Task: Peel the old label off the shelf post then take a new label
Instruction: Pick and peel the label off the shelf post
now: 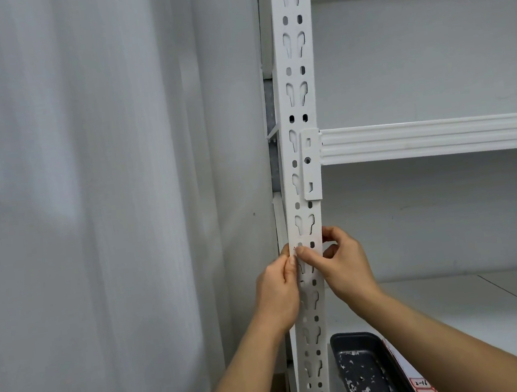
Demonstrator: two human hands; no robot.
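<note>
A white perforated shelf post runs top to bottom through the middle of the view. Both hands meet on it at mid height. My left hand holds the post's left edge, thumb on its front face. My right hand wraps the right edge, its forefinger tip pressing a small remnant with red marks, the old label, beside the left thumb. Most of that label is hidden under the fingers. A sheet of new labels with red borders and handwriting lies at the bottom right.
A dark tray holding several torn label scraps sits on the lower white shelf, right of the post. A white shelf beam crosses above the hands. A grey wall fills the left half.
</note>
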